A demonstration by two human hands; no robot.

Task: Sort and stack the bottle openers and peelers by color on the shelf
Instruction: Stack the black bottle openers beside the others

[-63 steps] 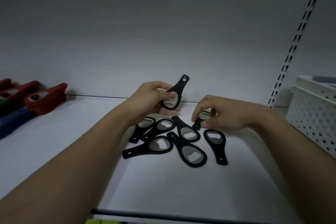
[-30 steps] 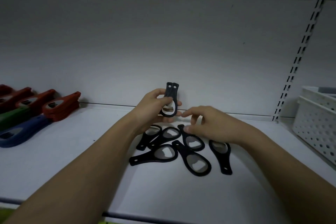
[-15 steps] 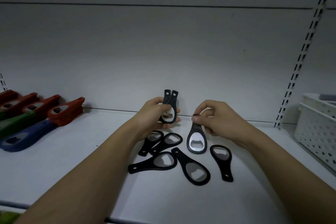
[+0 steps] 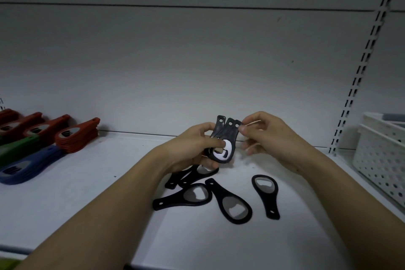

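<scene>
Now the black opener that your right hand (image 4: 269, 138) carried half a second ago is up against the two in your left hand (image 4: 192, 147), so the held bundle (image 4: 225, 140) shows three handle ends fanned at the top. This means the black pile grows by one, and I judge the sorting of this color is about halfway.

The shelf (image 4: 87, 193) is smooth white metal, and five loose black openers (image 4: 234, 201) lie on it below your hands, flat teardrop shapes with a shiny metal insert. At far left the red stacks (image 4: 76, 136), a green stack (image 4: 17, 147) and a blue stack (image 4: 26, 166) look matte plastic.

Your left hand grips the wide heads, thumb on the bright plate. Your right hand pinches the newest handle tip.
</scene>
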